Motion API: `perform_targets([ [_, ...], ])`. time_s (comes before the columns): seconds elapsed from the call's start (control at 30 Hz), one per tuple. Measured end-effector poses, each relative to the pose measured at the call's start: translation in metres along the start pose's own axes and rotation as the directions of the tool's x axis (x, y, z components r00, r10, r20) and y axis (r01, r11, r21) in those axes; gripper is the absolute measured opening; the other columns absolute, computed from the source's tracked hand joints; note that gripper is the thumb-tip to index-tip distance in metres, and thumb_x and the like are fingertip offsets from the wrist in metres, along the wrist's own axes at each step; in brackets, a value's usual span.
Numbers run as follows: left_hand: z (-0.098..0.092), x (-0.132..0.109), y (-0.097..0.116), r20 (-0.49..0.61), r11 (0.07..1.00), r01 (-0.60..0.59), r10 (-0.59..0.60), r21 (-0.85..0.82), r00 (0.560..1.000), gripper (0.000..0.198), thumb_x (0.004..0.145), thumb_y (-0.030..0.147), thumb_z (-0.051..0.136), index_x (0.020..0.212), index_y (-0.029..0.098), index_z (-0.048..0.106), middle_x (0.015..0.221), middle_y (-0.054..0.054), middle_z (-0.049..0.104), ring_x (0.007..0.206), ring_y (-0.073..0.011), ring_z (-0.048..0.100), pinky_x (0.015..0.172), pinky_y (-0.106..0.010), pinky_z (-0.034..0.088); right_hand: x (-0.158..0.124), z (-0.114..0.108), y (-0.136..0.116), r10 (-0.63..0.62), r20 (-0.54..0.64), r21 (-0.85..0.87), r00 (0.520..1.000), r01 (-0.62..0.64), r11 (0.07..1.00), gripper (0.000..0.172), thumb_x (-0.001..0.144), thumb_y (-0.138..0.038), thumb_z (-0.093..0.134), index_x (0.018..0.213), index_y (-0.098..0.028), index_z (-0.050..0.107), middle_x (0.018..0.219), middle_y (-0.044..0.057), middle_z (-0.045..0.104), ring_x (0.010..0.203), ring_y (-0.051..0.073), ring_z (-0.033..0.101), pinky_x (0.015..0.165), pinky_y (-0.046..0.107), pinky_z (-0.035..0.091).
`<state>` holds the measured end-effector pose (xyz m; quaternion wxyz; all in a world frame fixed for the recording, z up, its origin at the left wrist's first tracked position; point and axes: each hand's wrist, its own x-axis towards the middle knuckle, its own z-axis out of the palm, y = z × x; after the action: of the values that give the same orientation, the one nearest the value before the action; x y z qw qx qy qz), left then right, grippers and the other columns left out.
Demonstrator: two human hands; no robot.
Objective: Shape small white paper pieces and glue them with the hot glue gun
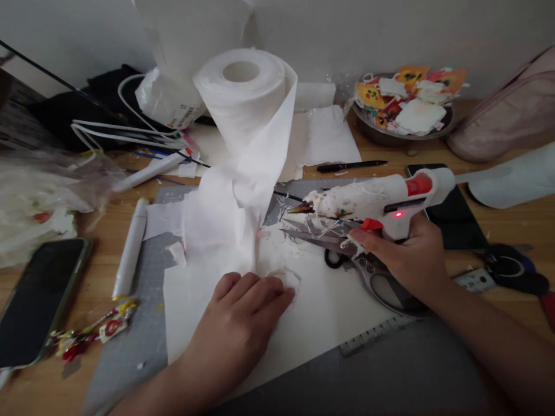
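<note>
My right hand (414, 254) is wrapped round the handle of a white glue gun (359, 197) with an orange trigger. A red light glows on its side, and its dark, stained nozzle points left. Lower and to the left, my left hand (249, 315) is closed at a small translucent piece (286, 280) over white paper (316, 312). The fingers hide part of that piece. Open scissors (368, 266) lie beneath the glue gun. A large white paper roll (243, 104) stands behind my left hand, its loose end trailing forward onto the sheet.
A metal bowl (390, 136) of cut-outs sits at the back right, near a pink case (507, 115). Phones lie left (41, 300) and right (455, 219). A white marker (130, 248), a clear ruler (375, 334) and a black pen (351, 166) lie around the grey mat (125, 358).
</note>
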<state>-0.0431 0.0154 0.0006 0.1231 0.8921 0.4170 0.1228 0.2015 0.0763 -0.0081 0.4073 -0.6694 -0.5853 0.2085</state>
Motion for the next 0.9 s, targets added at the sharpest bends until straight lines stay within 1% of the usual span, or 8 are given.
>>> perform_targets([
  [0.17, 0.0038, 0.0019, -0.0001, -0.039, 0.997, 0.033, -0.036, -0.066, 0.999, 0.024, 0.084, 0.010, 0.048, 0.099, 0.021, 0.063, 0.090, -0.001, 0.067, 0.076, -0.0162, 0.055, 0.068, -0.032, 0.035, 0.0002, 0.0005, -0.0019, 0.010, 0.002, -0.011, 1.000, -0.010, 1.000, 0.029, 0.055, -0.042, 0.073, 0.055, -0.019, 0.054, 0.050, 0.001, 0.060, 0.049, 0.018, 0.057, 0.045, 0.029, 0.044],
  [0.3, 0.0036, 0.0028, 0.0000, -0.074, 0.996, 0.023, -0.029, -0.084, 0.997, 0.023, 0.085, 0.011, 0.047, 0.095, 0.023, 0.065, 0.086, 0.000, 0.067, 0.073, -0.0149, 0.055, 0.067, -0.031, 0.035, 0.0002, 0.0006, -0.0015, 0.006, -0.001, -0.024, 1.000, -0.006, 1.000, 0.032, 0.054, -0.044, 0.073, 0.052, -0.020, 0.051, 0.046, -0.001, 0.056, 0.046, 0.017, 0.054, 0.041, 0.028, 0.041],
  [0.47, 0.0030, 0.0035, -0.0001, -0.061, 0.996, 0.039, -0.044, -0.083, 0.997, 0.025, 0.085, 0.011, 0.047, 0.096, 0.024, 0.065, 0.086, 0.000, 0.067, 0.073, -0.0151, 0.055, 0.068, -0.031, 0.035, 0.0003, 0.0005, 0.0001, -0.027, -0.004, -0.036, 1.000, 0.027, 0.999, 0.035, 0.055, -0.045, 0.072, 0.051, -0.021, 0.047, 0.044, -0.003, 0.052, 0.045, 0.015, 0.053, 0.041, 0.026, 0.041],
  [0.63, 0.0027, 0.0030, 0.0003, -0.038, 0.997, 0.041, -0.044, -0.072, 0.998, 0.025, 0.085, 0.011, 0.046, 0.098, 0.024, 0.065, 0.087, 0.001, 0.067, 0.073, -0.0160, 0.056, 0.067, -0.032, 0.033, -0.0005, 0.0005, 0.0014, -0.015, -0.005, -0.053, 1.000, 0.015, 0.998, 0.036, 0.055, -0.045, 0.072, 0.050, -0.021, 0.046, 0.044, -0.003, 0.050, 0.044, 0.015, 0.051, 0.042, 0.028, 0.040],
  [0.77, 0.0016, 0.0014, 0.0011, -0.017, 0.998, 0.039, -0.040, -0.057, 0.999, 0.027, 0.086, 0.010, 0.045, 0.099, 0.024, 0.064, 0.089, 0.000, 0.067, 0.075, -0.0166, 0.056, 0.068, -0.033, 0.033, -0.0003, 0.0005, 0.0009, -0.006, 0.002, -0.045, 1.000, 0.006, 0.999, 0.035, 0.055, -0.045, 0.071, 0.051, -0.021, 0.047, 0.045, -0.002, 0.052, 0.045, 0.016, 0.052, 0.043, 0.029, 0.041],
  [0.9, 0.0026, 0.0007, 0.0009, -0.036, 0.996, 0.048, -0.051, -0.082, 0.998, 0.025, 0.085, 0.011, 0.047, 0.098, 0.023, 0.064, 0.091, 0.000, 0.067, 0.076, -0.0160, 0.056, 0.070, -0.032, 0.034, 0.0003, 0.0003, -0.0007, 0.009, 0.015, -0.021, 1.000, -0.009, 1.000, 0.031, 0.055, -0.044, 0.072, 0.054, -0.021, 0.051, 0.048, -0.001, 0.055, 0.048, 0.017, 0.054, 0.043, 0.029, 0.042],
])
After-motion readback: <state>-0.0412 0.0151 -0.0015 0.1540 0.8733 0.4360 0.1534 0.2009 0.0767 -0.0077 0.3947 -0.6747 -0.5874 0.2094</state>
